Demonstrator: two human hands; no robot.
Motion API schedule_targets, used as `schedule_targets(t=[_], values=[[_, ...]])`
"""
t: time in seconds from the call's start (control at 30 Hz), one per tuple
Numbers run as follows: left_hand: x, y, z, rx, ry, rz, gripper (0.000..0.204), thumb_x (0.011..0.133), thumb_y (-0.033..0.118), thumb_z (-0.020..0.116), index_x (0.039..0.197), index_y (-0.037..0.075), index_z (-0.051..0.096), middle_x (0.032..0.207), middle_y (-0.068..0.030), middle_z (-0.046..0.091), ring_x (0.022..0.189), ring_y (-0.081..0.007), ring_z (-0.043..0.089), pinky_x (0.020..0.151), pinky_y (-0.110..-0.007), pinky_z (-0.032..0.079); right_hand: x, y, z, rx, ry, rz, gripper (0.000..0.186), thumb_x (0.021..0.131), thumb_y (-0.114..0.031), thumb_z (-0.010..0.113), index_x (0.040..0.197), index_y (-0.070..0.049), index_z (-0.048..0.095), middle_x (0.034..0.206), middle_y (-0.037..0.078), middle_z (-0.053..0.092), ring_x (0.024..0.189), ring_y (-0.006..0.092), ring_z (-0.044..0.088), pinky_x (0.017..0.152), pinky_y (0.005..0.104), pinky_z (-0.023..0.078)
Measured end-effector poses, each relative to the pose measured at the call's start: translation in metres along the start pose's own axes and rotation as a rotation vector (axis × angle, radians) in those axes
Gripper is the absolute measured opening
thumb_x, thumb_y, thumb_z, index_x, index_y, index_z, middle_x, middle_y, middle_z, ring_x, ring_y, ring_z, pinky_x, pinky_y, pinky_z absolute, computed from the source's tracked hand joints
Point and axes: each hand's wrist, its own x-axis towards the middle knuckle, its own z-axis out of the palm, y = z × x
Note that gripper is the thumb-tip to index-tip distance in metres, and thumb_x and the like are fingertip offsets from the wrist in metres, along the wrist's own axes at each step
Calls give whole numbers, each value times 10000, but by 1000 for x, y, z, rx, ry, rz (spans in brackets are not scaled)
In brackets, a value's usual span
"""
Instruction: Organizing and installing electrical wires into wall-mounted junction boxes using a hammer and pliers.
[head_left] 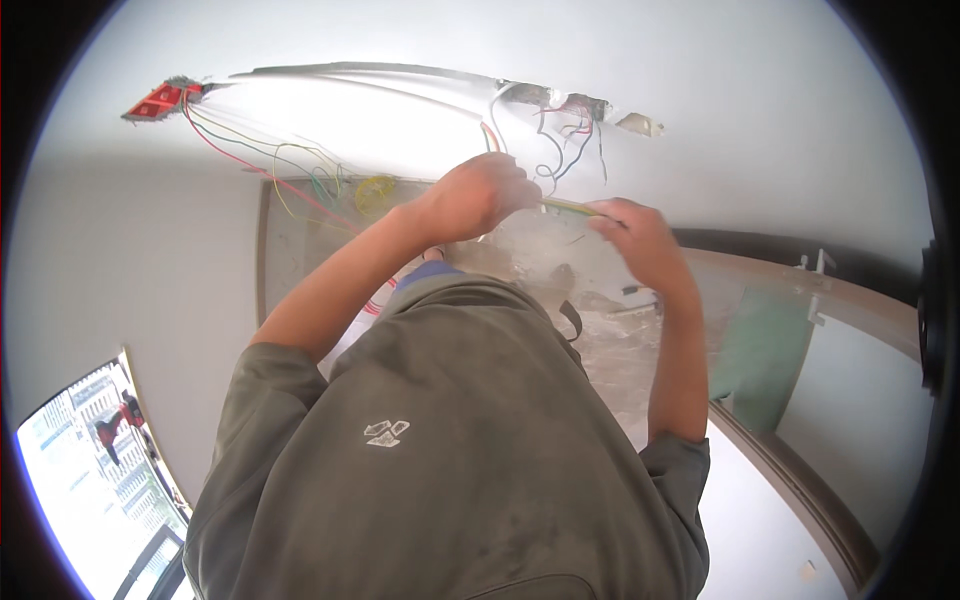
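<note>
Room: white plaster wall (700,90) fills the upper frame, with a long chased groove (370,72) running across the top and a dusty floor (620,340) showing centre right.
Wall opening: at upper centre, a rough box hole (560,102) spills thin dark and red wires (560,150) downward.
Red box: at upper left, a red fitting (155,102) sits in the wall; red, green and yellow wires (270,165) trail from it toward a small yellow coil (375,192).
Left hand: the left hand (480,195), just above centre, is closed in a fist around one end of a yellow-green wire (572,207).
Right hand: the right hand (640,235), right of centre, is curled shut on the other end of the same wire, fingers blurred.
Wire: it spans the short gap between both hands, taut and nearly level, just below the hanging wires and apart from them.
Other things: a grey-green shirt (450,450) fills the lower frame; a bright window (90,480) sits at lower left; a green-tinted door panel (765,355) stands at right.
Doing it well: my judgement is that an even pull, with both grips close to the bare stretch, keeps the wire straight and out of the loose wires above.
</note>
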Motion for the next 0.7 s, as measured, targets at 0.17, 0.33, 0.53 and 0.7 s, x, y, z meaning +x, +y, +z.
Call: schedule_targets(t=[0.17, 0.33, 0.53, 0.7], values=[[2, 15, -3, -287, 6, -178, 182, 880, 170, 591, 1014, 53, 626, 865, -127, 622, 833, -311, 593, 749, -397, 471, 6, -9, -20, -189, 78, 127, 210, 879, -146, 610, 1022, -1, 664, 884, 161, 651, 769, 285, 601, 733, 332, 474], [13, 16, -10, -574, 190, -393, 277, 950, 270, 555, 1104, 56, 643, 771, -121, 625, 655, -205, 553, 658, -329, 467, 41, -20, -1, -177, -30, -91, 213, 891, -156, 615, 1031, -2, 660, 859, 150, 650, 738, 265, 591, 706, 330, 472], [-16, -3, -16, -846, 138, -769, 268, 952, 250, 563, 1100, 49, 662, 726, -44, 589, 674, -121, 522, 660, -284, 454, 63, -23, -5, -149, 40, 68, 231, 906, -198, 620, 1040, -19, 675, 802, 99, 641, 696, 171, 554, 672, 311, 461], [-17, -7, -9, -656, 386, -590, 248, 947, 227, 566, 1067, 43, 680, 754, -73, 638, 644, -122, 528, 644, -286, 461, 97, -27, 30, -72, 41, -60, 240, 909, -222, 629, 1030, -26, 697, 738, 55, 611, 631, 129, 496, 606, 273, 428]])
